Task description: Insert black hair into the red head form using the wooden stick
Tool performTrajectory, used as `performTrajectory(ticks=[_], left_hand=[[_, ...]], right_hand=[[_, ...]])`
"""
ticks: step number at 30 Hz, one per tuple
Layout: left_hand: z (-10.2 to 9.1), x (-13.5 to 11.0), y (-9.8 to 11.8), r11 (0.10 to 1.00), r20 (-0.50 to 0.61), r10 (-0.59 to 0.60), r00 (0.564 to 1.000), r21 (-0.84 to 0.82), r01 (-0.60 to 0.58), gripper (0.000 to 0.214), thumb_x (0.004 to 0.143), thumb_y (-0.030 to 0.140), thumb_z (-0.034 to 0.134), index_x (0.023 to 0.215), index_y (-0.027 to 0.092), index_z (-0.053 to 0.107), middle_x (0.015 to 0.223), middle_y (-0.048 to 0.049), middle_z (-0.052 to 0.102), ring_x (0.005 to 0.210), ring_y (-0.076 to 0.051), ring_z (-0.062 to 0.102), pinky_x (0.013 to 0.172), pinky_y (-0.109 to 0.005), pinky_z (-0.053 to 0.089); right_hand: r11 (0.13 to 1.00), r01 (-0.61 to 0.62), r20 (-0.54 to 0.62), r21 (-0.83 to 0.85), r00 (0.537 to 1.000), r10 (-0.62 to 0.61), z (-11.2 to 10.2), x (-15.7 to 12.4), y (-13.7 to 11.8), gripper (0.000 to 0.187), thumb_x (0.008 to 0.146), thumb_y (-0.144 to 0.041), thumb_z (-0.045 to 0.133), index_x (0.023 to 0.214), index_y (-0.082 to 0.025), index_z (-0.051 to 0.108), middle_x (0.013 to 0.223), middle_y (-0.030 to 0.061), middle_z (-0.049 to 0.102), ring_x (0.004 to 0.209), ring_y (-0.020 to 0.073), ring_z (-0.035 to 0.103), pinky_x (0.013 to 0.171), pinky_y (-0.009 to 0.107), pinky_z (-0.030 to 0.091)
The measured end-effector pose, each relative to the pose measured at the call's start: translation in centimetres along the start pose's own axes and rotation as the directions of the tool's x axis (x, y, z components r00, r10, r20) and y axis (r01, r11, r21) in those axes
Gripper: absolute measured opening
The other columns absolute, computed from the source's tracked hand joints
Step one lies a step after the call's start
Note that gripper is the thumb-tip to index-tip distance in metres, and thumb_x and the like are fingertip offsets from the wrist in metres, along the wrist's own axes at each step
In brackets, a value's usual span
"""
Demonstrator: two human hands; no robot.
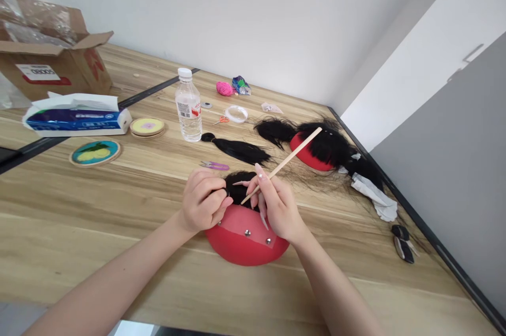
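A red dome-shaped block [247, 251] sits on the table in front of me, with a strip of pale netting [241, 221] fixed over it by several silver round-headed pins [247, 232]. Black hair [239, 180] covers its far side. Above the block's left part, my left hand [205, 199] is closed in a pinch on a small bunch of black hair [226, 192]. My right hand [279, 207] grips a thin wooden stick [296, 151] like a pen, over the block's right side. The stick's lower end points down-left at the hair and netting; any fine tip is too small to make out.
Beyond lie purple thread snips [214, 165], a tied black hair bundle [241, 150] and a water bottle [188, 109]. A second red block [310, 154] with long hair is at right, near white tissue [375, 196]. Embroidery hoops [95, 153], a tissue pack [77, 117] and carton [93, 69] stand left.
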State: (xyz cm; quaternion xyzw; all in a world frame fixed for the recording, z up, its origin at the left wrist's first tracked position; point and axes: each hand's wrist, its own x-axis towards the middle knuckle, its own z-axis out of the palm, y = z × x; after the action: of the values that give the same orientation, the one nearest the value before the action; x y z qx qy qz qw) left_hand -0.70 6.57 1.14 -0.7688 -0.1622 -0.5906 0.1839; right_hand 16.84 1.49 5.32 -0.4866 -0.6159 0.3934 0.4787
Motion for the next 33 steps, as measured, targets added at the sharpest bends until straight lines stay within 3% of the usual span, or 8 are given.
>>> performTrajectory(ticks=[3,7,12,19,25,33], left_hand=[[-0.3,0.2,-0.2,0.995,0.029,0.068,0.997,-0.07,-0.066,0.023,0.096,0.024,0.044,0.074,0.021,0.049,0.072,-0.0041,0.06,0.067,-0.019,0.055,0.066,-0.036,0.05],[-0.9,0.3,-0.1,0.977,0.128,0.173,0.977,-0.15,-0.153,0.02,0.089,0.019,0.05,0.069,0.02,0.049,0.068,-0.0002,0.061,0.062,-0.016,0.055,0.071,-0.037,0.045],[-0.9,0.4,-0.2,0.965,0.242,0.205,0.948,-0.212,-0.154,0.023,0.09,0.019,0.05,0.067,0.019,0.048,0.064,0.0005,0.058,0.06,-0.016,0.054,0.072,-0.038,0.039],[-0.6,1.0,-0.4,0.957,0.359,0.234,0.903,-0.247,-0.15,0.025,0.092,0.019,0.051,0.067,0.02,0.05,0.063,-0.0013,0.055,0.062,-0.018,0.049,0.066,-0.035,0.04],[-0.5,1.2,-0.3,0.955,0.379,0.229,0.896,-0.268,-0.131,0.029,0.09,0.015,0.051,0.062,0.019,0.046,0.06,-0.0006,0.047,0.059,-0.017,0.042,0.06,-0.033,0.034],[-0.5,1.4,-0.1,0.955,0.379,0.237,0.894,-0.261,-0.142,0.03,0.088,0.013,0.051,0.06,0.019,0.045,0.06,-0.0012,0.049,0.059,-0.017,0.039,0.059,-0.034,0.031]], right_hand=[[0.998,-0.011,0.001,0.056,1.0,0.011,0.0,0.1,-0.1,0.049,0.096,-0.059,0.047,0.071,-0.019,0.059,0.049,-0.0043,0.052,0.041,0.009,0.044,0.055,0.026,0.046],[0.994,-0.023,0.01,0.104,1.0,0.022,-0.1,0.1,0.0,0.048,0.093,-0.062,0.052,0.071,-0.02,0.058,0.05,-0.0049,0.051,0.038,0.0088,0.041,0.049,0.027,0.045],[0.993,0.023,0.047,0.113,0.998,-0.028,-0.3,-0.1,0.4,0.056,0.098,-0.064,0.035,0.075,-0.02,0.061,0.054,-0.0026,0.052,0.039,0.0091,0.044,0.043,0.025,0.04],[0.984,-0.001,0.065,0.178,0.998,-0.01,-0.5,0.0,0.5,0.055,0.098,-0.061,0.037,0.073,-0.019,0.061,0.054,-0.0019,0.054,0.04,0.0094,0.046,0.044,0.024,0.041],[0.979,-0.037,0.065,0.199,0.998,0.025,-0.5,0.1,0.3,0.056,0.097,-0.062,0.039,0.071,-0.018,0.061,0.055,-0.0016,0.055,0.038,0.0085,0.046,0.041,0.023,0.039],[0.971,-0.025,0.058,0.236,0.998,0.012,-0.6,0.2,0.4,0.054,0.097,-0.06,0.041,0.071,-0.018,0.063,0.053,-0.0021,0.054,0.037,0.008,0.047,0.039,0.022,0.039]])
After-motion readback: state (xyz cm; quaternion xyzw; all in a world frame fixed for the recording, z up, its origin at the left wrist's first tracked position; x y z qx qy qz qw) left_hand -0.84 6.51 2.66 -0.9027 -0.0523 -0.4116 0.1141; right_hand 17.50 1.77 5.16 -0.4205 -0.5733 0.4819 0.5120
